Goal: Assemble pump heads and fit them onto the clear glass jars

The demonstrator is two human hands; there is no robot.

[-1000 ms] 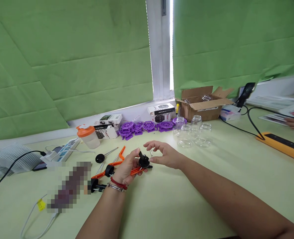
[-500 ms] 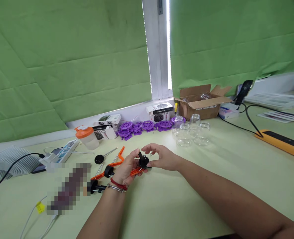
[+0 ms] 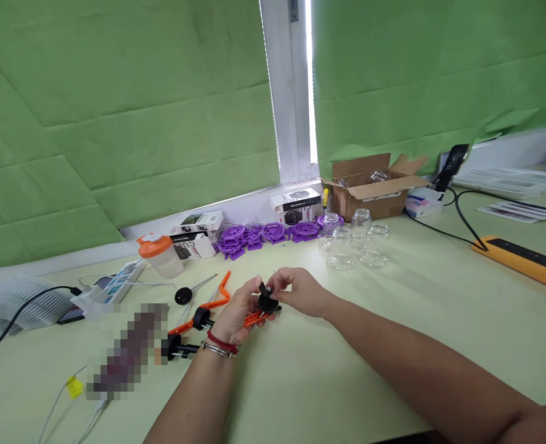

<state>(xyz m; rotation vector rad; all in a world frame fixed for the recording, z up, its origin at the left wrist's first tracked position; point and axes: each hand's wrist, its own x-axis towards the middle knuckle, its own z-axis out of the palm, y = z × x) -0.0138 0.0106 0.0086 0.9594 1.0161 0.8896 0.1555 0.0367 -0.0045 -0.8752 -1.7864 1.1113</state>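
Note:
My left hand [image 3: 233, 314] is closed around a black round part with an orange handle [image 3: 253, 319], a little above the table. The black disc [image 3: 268, 303] of that part faces up, with a black tab standing on it by my left thumb. My right hand [image 3: 303, 293] reaches in from the right, thumb and fingers pinched together at the top of the disc. What lies between those fingertips is too small to make out. Left of my left hand lie similar black knob parts [image 3: 201, 319], an orange crank handle [image 3: 222, 290] and a black disc with a metal rod [image 3: 183, 296].
Purple plastic parts [image 3: 273, 233] lie along the back, before printed boxes [image 3: 296, 209]. Several glass jars [image 3: 341, 237] stand near an open cardboard box [image 3: 374, 200]. An orange-lidded cup [image 3: 155, 246] and a power strip [image 3: 124, 277] are at left. An orange-and-black bar [image 3: 522, 265] sits at right.
My right hand's fingers have closed from a loose curve into a pinch at the top of the black disc. My left hand keeps its hold, nearly still.

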